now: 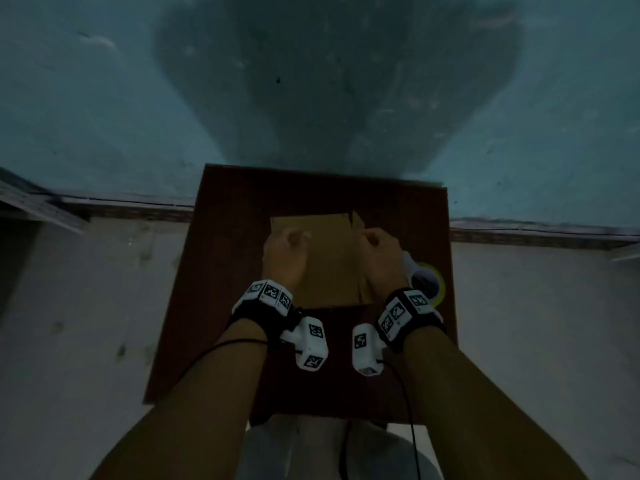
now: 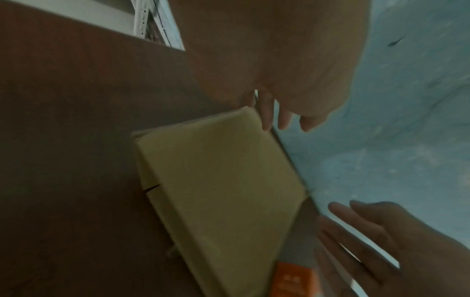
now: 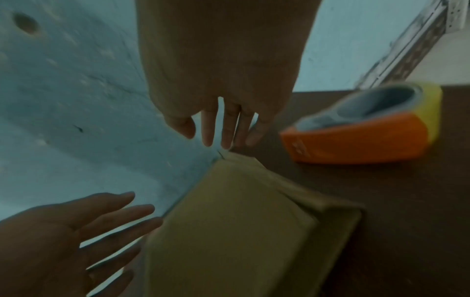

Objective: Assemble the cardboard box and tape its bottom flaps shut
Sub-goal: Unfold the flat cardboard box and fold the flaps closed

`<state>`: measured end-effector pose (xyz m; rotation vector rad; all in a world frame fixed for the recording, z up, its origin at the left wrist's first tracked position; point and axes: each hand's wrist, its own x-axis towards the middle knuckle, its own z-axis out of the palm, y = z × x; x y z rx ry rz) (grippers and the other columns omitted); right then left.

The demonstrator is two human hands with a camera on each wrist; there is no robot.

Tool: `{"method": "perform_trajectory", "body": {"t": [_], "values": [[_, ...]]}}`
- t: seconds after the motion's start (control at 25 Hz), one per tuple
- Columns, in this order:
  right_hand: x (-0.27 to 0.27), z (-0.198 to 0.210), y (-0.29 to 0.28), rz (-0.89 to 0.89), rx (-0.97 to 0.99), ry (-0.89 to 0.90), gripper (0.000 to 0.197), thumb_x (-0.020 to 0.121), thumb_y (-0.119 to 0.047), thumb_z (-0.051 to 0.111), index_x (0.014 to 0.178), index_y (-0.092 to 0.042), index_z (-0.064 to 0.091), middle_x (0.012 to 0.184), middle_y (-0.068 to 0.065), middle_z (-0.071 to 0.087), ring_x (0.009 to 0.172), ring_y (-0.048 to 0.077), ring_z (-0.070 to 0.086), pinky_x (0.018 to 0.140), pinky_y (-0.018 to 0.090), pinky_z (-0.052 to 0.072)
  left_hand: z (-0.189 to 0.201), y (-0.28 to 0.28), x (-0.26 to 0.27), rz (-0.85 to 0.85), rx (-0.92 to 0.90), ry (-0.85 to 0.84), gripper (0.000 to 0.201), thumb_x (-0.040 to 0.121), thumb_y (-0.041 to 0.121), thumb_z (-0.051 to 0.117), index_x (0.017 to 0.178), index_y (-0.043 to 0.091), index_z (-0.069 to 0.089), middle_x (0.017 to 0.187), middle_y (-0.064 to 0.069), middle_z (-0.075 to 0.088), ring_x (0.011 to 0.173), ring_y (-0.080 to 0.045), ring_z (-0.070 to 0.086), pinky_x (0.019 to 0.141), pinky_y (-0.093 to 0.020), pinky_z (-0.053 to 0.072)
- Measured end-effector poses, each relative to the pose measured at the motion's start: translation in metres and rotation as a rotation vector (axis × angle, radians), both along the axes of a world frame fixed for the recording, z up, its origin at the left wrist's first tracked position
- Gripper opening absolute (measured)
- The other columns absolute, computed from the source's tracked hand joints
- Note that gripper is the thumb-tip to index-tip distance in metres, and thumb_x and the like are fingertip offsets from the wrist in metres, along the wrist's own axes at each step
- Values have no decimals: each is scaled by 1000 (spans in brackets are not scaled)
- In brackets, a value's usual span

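Note:
A flattened brown cardboard box lies in the middle of the dark red-brown table; one small flap sticks out at its far right corner. My left hand hovers over the box's far left part. Its straight fingers reach the box corner. My right hand is over the box's right edge with fingers straight above the box corner, holding nothing. Each wrist view also shows the other hand open: right hand, left hand.
An orange and yellow tape dispenser sits on the table just right of my right wrist. A teal wall rises directly behind the table's far edge. Pale floor lies on both sides.

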<state>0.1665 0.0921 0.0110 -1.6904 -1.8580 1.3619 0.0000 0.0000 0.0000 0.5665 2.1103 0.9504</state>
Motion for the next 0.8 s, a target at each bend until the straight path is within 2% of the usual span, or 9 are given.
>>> {"method": "perform_trajectory", "body": {"t": [0.08,0.16,0.2,0.28,0.4,0.6,0.68,0.76,0.8], "values": [[4,-24,-8,-58,14,-7,26,105,-21,61,116,-2,73,112,16,74,105,34,69,93,43,55,-30,-6,2,-27,-12,124,38,103,44,63,131,20,70,145,-7,59,141,-31,52,117,-53,44],[7,-53,-23,-59,-3,-14,27,102,-26,63,108,-2,74,111,20,73,101,36,70,84,43,57,-58,-16,3,-45,-36,206,39,101,41,68,133,19,70,155,-6,53,156,-32,35,126,-54,31],[8,-70,-31,-65,-22,-6,32,98,-36,64,106,-7,74,114,19,71,103,36,70,83,44,61,-68,-20,4,-46,-36,231,39,101,38,70,135,19,70,159,-5,51,160,-32,27,129,-51,26],[10,-91,-40,-68,-29,-45,42,92,-51,64,114,-16,75,130,13,63,118,35,64,95,51,59,-81,-23,4,-42,-23,264,43,99,38,72,137,19,68,163,-4,47,163,-31,20,128,-49,23],[13,-113,-44,-13,78,-119,37,96,-38,71,125,-16,76,143,13,52,133,33,47,113,52,43,-110,-31,4,-60,-22,289,48,97,39,75,140,19,67,168,-1,42,165,-31,14,129,-50,20],[10,-137,-52,19,225,-217,39,86,-37,79,125,-36,75,144,4,47,139,32,39,118,55,33,-141,-42,19,-122,-74,477,62,91,44,75,150,34,55,176,4,27,167,-30,-1,131,-56,10],[10,-141,-57,31,232,-236,46,85,-38,80,130,-37,73,148,3,44,141,31,37,120,54,33,-142,-43,32,-67,-152,551,74,90,49,73,155,32,43,177,-5,17,164,-37,5,129,-58,16],[13,-140,-60,49,258,-240,50,87,-40,79,136,-37,70,152,3,42,143,30,36,121,51,32,-137,-45,45,98,-188,515,85,85,53,79,152,21,38,166,-15,23,150,-42,29,120,-55,33],[15,-137,-63,57,259,-227,50,88,-40,78,138,-36,69,153,4,42,144,31,36,121,51,32,-131,-48,50,190,-204,488,89,80,56,82,146,15,39,158,-17,30,142,-42,38,114,-52,36]]}}
